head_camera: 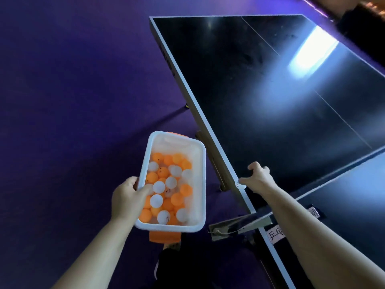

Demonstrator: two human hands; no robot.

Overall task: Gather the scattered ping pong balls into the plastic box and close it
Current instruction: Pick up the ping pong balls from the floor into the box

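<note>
Head-worn view, downward over table edge [193,101]

The room is dim with a purple tint. A bright white glare [312,51] shines on the dark desk [250,90], as from a lamp above. The floor [73,80] fades darker toward the corners. The top right corner is blurry. Straight edges bend near the sides. The box [200,184] looks bright and clear.
</note>
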